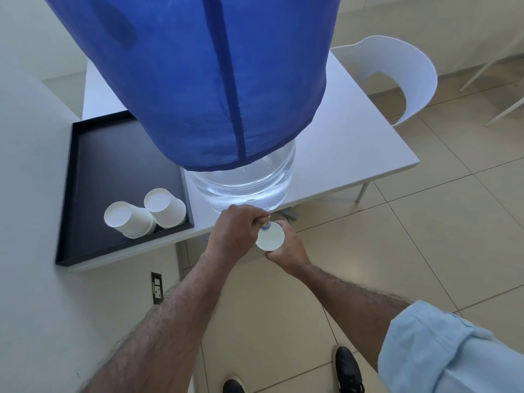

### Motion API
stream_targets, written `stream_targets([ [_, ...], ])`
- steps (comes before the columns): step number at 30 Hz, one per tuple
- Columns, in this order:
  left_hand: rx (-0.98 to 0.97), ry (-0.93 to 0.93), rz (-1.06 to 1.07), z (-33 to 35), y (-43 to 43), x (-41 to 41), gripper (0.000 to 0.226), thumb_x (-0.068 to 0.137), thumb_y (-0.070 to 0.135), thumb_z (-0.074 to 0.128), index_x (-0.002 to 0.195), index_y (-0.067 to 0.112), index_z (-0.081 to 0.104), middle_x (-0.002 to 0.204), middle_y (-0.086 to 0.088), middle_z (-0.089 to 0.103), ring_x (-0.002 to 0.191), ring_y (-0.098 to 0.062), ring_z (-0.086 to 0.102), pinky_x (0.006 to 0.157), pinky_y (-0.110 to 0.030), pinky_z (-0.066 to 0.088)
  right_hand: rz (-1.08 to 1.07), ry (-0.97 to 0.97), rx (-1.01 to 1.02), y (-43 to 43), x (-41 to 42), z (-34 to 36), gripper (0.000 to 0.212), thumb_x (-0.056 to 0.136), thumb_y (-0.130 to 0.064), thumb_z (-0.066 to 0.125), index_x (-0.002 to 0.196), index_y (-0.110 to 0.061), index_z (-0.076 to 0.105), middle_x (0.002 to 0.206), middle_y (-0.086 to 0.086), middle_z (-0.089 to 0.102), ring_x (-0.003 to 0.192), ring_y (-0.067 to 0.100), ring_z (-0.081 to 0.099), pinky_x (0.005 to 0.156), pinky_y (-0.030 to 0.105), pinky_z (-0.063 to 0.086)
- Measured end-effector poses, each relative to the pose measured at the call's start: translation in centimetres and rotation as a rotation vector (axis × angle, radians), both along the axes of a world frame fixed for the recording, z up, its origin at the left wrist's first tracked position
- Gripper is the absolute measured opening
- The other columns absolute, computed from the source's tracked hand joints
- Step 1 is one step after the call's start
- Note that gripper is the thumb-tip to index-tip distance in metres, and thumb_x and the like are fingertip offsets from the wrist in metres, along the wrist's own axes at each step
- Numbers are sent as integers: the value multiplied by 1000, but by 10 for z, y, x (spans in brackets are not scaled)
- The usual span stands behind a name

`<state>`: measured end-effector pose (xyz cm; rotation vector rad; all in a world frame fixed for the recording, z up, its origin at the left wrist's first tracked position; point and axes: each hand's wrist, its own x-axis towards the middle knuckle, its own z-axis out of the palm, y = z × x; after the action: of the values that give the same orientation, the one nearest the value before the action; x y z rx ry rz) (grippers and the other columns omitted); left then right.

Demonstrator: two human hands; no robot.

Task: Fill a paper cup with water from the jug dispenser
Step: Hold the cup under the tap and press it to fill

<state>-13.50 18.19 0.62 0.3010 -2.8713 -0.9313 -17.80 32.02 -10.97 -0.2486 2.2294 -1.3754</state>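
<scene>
White cup, two hands

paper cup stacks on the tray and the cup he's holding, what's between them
In the head view, the tray's black rim, a strip of white table edge and the left hand lie between the cup stacks and the held cup.

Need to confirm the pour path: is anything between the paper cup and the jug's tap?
Nothing visible. The right hand holds the white paper cup open-side up right under the small blue-ringed tap of the clear water jug; the left hand grips the tap.
</scene>
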Motion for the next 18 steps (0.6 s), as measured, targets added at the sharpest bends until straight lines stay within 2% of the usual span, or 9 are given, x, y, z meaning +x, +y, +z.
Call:
stream_targets([
  [5,-2,-3,0,0,1,-1,19,89,17,62,100,17,77,98,2,78,88,-15,69,79,-33,55,-10,-4,-7,2,1,-2,61,62,-6,78,110,-35,52,103,-4,66,95,18,63,67,21,49],
  [9,15,-10,21,0,2,-1,19,89,17,62,101,17,77,100,3,77,91,-14,69,82,-30,54,-18,2,-9,2,0,-1,61,62,-7,78,109,-36,52,102,-6,66,94,17,63,70,25,51],
  [18,19,-17,34,-1,2,0,18,89,18,62,98,17,77,98,4,78,91,-13,69,82,-32,55,-17,11,-23,-1,1,2,60,64,-7,79,107,-37,51,97,-10,65,92,15,63,68,24,51],
])
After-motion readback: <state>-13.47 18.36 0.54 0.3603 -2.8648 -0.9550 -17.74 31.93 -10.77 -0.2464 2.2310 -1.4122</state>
